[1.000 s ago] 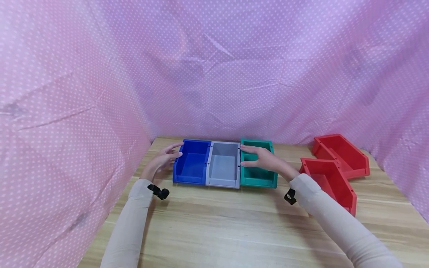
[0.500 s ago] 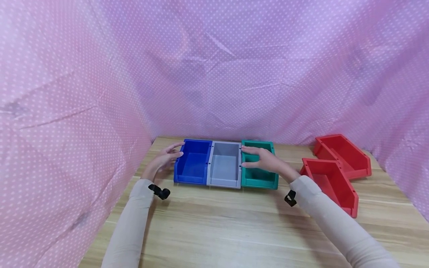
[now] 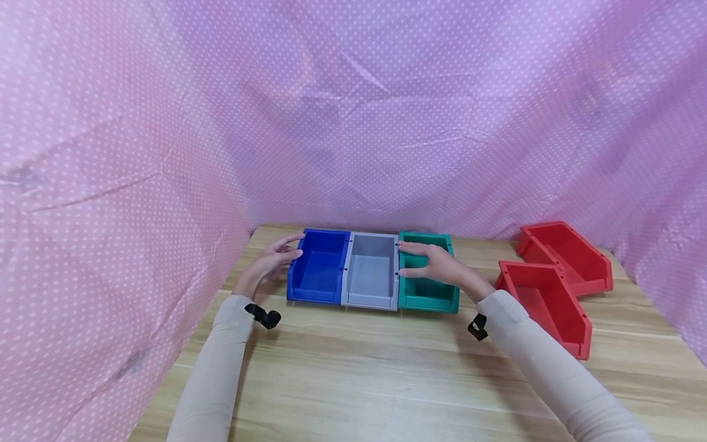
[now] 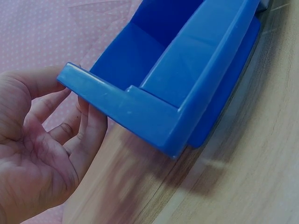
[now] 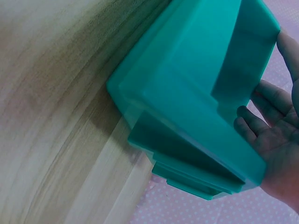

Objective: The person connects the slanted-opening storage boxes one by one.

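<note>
In the head view, a blue bin, a grey bin and a green bin stand side by side in a row. My left hand is at the blue bin's left side. In the left wrist view its thumb lies on the rim of the blue bin, with the other fingers bent below that rim. My right hand reaches over the green bin. Its thumb and forefinger extend to the edge between the grey and green bins. The right wrist view shows its remaining fingers partly behind the green bin's wall.
Two red bins, a rear one and a nearer one, lie askew against each other on the right. All stand on a wood-grain table. Pink dotted cloth hangs close behind and at both sides.
The whole scene has shifted very slightly to the right in the head view. Both hands keep their places at the blue and green bins.
</note>
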### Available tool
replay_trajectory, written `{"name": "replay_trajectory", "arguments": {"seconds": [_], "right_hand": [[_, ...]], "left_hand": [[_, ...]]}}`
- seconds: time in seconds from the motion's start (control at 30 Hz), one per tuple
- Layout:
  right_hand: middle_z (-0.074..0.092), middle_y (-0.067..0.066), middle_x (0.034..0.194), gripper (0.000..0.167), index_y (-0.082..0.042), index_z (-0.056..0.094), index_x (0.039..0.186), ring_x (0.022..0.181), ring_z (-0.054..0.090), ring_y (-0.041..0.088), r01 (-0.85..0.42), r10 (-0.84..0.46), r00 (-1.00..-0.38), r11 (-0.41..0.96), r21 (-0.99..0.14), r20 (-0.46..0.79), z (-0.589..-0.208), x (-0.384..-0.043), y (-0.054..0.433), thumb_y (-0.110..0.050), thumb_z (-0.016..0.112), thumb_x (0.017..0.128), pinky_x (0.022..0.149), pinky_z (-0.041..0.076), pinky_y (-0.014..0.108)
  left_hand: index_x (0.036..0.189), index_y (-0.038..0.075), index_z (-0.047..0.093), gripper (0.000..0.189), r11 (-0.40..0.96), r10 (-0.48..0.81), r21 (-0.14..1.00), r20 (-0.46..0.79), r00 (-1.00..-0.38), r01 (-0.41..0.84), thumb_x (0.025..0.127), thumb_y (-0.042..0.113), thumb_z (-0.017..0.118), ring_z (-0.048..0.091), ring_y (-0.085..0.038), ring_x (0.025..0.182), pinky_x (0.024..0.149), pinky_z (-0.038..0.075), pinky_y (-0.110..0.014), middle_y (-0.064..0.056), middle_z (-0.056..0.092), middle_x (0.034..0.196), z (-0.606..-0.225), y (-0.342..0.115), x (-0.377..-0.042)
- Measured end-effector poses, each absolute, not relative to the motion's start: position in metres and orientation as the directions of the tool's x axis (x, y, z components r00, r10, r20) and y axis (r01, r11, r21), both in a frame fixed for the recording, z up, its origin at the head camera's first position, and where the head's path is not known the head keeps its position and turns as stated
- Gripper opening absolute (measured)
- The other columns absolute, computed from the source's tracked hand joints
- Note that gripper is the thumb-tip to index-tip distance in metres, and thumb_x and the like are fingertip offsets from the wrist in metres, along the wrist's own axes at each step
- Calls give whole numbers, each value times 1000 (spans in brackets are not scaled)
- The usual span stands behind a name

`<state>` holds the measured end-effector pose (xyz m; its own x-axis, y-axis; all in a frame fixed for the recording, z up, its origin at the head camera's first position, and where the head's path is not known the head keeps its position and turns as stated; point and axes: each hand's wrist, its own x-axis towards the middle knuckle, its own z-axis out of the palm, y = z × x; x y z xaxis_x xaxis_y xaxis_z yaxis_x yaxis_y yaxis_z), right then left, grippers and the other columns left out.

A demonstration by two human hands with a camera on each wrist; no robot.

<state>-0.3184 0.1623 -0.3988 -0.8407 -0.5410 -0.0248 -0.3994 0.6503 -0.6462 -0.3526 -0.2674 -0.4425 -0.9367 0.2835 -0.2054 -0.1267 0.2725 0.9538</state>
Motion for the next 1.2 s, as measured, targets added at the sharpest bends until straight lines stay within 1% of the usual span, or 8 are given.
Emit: {"name": "replay_trajectory", "arguments": {"seconds": [0.17,0.43,0.63,0.8,1.0,1.07,1.1,1.2], "right_hand": [[37,13,162,75,-12,41,157,150,35,37,-399,-546,-838,642,-655,-25,-400,-317,163,-33,75,93,113,40,58],[38,11,162,76,-13,42,156,151,34,36,-411,-553,-833,632,-657,-12,-402,-318,163,-35,76,92,114,39,58],[37,11,163,76,-14,42,156,152,32,35,-398,-545,-838,639,-658,-23,-404,-317,162,-37,76,92,115,38,58],[38,11,162,75,-13,43,155,152,31,34,-390,-543,-839,648,-654,-39,-407,-317,162,-37,77,92,116,37,56],[39,11,161,75,-14,44,155,150,35,34,-406,-548,-836,660,-632,-35,-408,-321,161,-37,77,91,112,43,53],[39,11,161,76,-16,44,155,150,36,34,-395,-538,-842,670,-628,-45,-408,-323,161,-38,78,90,108,48,50],[38,12,161,77,-17,43,155,151,35,34,-392,-536,-843,675,-625,-51,-408,-324,161,-39,78,90,103,52,46],[36,14,162,78,-17,42,156,152,33,35,-386,-533,-844,678,-626,-57,-407,-326,161,-40,77,91,104,52,48]], "left_hand": [[161,22,33,63,279,280,951,-216,-935,-136,104,20,60,51,-28,126,96,52,-35,-17,46,143,-444,-267,-351],[160,24,33,61,293,279,949,-202,-939,-117,105,22,59,47,-32,130,107,46,-43,-15,45,139,-442,-269,-351],[161,24,31,63,293,294,949,-207,-933,-118,104,24,60,43,-38,138,114,40,-52,-20,42,146,-441,-269,-351],[161,23,32,63,290,298,949,-213,-931,-124,105,22,59,43,-39,138,114,41,-53,-21,40,149,-442,-269,-350],[161,23,32,62,275,289,951,-221,-931,-140,105,20,58,46,-36,135,110,45,-50,-19,43,147,-446,-269,-353],[161,24,31,63,282,294,950,-221,-930,-137,105,21,58,45,-38,137,113,42,-53,-21,42,149,-445,-269,-354],[161,24,31,62,282,293,949,-224,-929,-140,105,21,58,43,-39,138,114,41,-54,-21,41,150,-444,-269,-354],[162,24,30,64,300,302,945,-221,-927,-128,105,23,58,41,-41,141,116,37,-56,-22,39,151,-441,-269,-356]]}}
